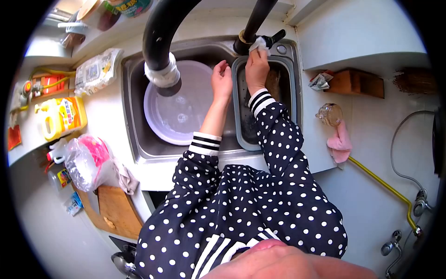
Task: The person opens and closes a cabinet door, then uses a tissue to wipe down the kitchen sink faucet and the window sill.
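My right hand [257, 69] pinches a crumpled white cloth [260, 45] against the base of the black faucet [243, 43], close beside its lever [277, 37]. Between the two sink basins hovers my left hand [222, 81], its fingers loosely stretched and nothing in them. A pale lilac basin [155, 116] with some clear water stands in the left side of the metal sink [134, 139]. In the right side sits a grey rectangular tub [239, 125], partly covered by my right arm. Whether the white piece is cloth or paper is hard to tell.
A thick black pipe [158, 37] wrapped in white hangs over the left basin. Left of the sink are a plastic package [98, 70], a yellow jug [62, 118], a plastic bag [88, 160] and a cutting board [118, 211]. A glass jar [331, 114] and pink cloth [340, 142] lie right.
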